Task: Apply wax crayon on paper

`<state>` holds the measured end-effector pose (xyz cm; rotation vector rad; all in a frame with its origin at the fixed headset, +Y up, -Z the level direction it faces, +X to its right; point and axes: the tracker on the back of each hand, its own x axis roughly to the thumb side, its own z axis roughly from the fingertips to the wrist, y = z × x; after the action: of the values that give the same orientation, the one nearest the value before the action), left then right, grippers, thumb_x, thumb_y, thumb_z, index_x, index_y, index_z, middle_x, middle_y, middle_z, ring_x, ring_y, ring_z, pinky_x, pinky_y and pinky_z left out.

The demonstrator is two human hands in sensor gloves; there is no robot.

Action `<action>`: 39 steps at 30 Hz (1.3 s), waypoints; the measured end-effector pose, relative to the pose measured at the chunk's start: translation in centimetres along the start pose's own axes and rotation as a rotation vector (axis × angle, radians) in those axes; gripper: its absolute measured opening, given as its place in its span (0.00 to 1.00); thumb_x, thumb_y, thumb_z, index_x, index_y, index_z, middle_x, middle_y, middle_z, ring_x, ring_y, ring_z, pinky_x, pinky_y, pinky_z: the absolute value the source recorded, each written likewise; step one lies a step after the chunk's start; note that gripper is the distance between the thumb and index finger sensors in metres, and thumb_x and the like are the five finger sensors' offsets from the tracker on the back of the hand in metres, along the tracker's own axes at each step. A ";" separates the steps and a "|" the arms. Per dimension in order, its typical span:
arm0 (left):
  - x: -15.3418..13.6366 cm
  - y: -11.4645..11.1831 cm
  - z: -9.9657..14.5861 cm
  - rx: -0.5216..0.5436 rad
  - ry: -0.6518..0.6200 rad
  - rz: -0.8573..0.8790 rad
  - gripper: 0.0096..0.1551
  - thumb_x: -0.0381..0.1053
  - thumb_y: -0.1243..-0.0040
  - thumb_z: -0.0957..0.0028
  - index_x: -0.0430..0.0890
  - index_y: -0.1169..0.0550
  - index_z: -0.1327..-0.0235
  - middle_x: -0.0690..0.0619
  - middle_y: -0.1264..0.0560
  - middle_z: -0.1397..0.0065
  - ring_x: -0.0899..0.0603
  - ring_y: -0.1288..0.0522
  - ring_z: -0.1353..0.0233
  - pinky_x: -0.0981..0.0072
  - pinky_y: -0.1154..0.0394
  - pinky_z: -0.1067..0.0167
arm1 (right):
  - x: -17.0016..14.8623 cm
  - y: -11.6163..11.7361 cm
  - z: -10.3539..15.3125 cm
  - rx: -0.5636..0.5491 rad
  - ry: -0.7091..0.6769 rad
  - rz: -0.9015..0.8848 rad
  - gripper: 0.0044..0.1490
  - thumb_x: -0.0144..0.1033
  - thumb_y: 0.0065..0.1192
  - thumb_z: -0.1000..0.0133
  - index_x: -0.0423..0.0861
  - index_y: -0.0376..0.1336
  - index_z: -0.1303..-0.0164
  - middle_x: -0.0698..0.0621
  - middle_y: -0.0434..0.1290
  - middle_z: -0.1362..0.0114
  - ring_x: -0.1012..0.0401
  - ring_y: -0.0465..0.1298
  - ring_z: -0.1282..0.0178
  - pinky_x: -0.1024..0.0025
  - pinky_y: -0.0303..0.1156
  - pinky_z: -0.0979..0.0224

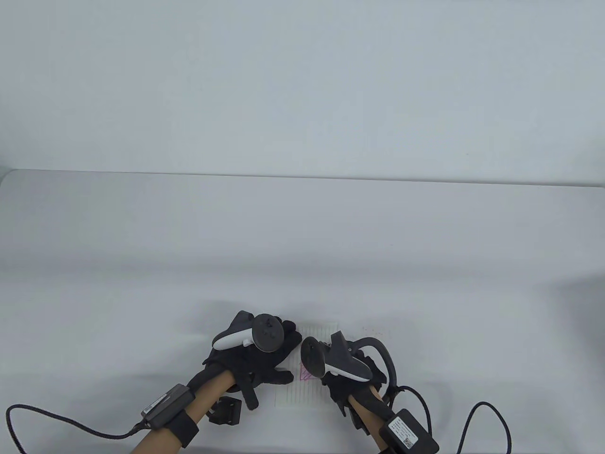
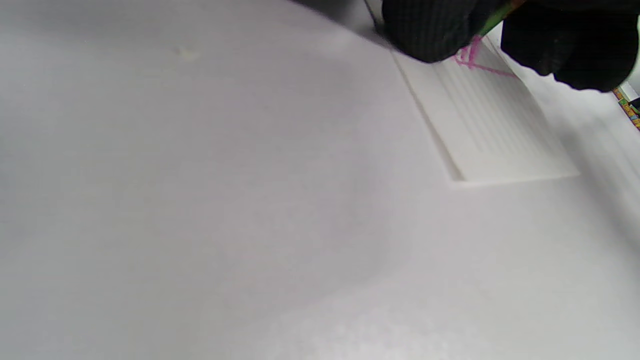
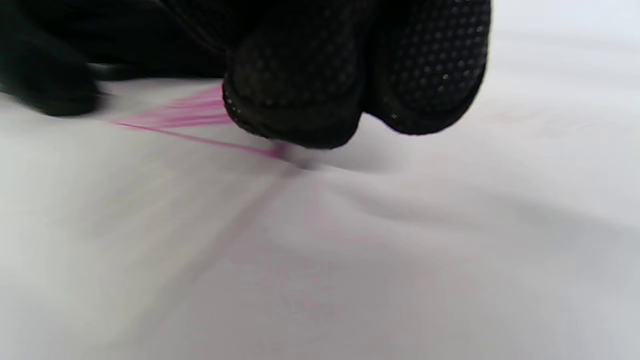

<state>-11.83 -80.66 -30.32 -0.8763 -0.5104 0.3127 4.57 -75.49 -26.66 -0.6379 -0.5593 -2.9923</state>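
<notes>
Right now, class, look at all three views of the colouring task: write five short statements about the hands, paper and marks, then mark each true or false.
1. The marks on the paper are pink. True.
2. The left hand is lifted well away from the paper. False: it rests on the paper's left part.
3. The paper is ruled. True.
4. The right hand lies flat and open on the table. False: its fingers are bunched, working at the marks.
5. The marks cover the whole sheet. False: only a small patch.

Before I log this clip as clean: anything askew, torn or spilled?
Nothing stands out. The white lined paper lies flat under the left hand; the right hand lays pink wax strokes on it.
</notes>
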 end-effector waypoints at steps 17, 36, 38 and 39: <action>0.0 0.0 0.0 0.005 -0.002 -0.002 0.51 0.62 0.53 0.38 0.64 0.72 0.24 0.67 0.83 0.20 0.50 0.89 0.22 0.42 0.91 0.35 | -0.9 -0.1 -0.3 0.063 0.081 0.044 0.25 0.37 0.52 0.39 0.44 0.64 0.33 0.49 0.79 0.52 0.67 0.81 0.64 0.64 0.78 0.51; 0.0 -0.1 0.0 0.004 -0.002 0.002 0.51 0.62 0.53 0.38 0.64 0.73 0.24 0.67 0.83 0.21 0.51 0.90 0.22 0.43 0.91 0.35 | -0.3 0.4 -0.2 0.185 0.001 -0.171 0.25 0.36 0.52 0.38 0.43 0.63 0.33 0.47 0.79 0.51 0.65 0.81 0.63 0.62 0.78 0.50; 0.0 -0.1 0.0 0.004 -0.003 0.002 0.51 0.62 0.53 0.38 0.64 0.73 0.24 0.67 0.83 0.21 0.51 0.90 0.22 0.43 0.91 0.35 | -0.7 0.0 -0.2 0.139 0.032 -0.046 0.24 0.37 0.51 0.38 0.46 0.64 0.34 0.49 0.79 0.51 0.66 0.81 0.64 0.64 0.78 0.50; 0.0 -0.1 0.0 0.003 -0.003 0.001 0.51 0.62 0.53 0.38 0.64 0.73 0.24 0.67 0.83 0.21 0.51 0.89 0.22 0.43 0.91 0.35 | -1.0 -0.1 -0.2 0.095 0.109 0.024 0.24 0.37 0.52 0.39 0.45 0.64 0.34 0.48 0.79 0.52 0.66 0.81 0.64 0.63 0.78 0.51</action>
<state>-11.83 -80.74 -30.31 -0.8731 -0.5119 0.3158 5.42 -75.49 -27.26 -0.4686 -0.6768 -2.9345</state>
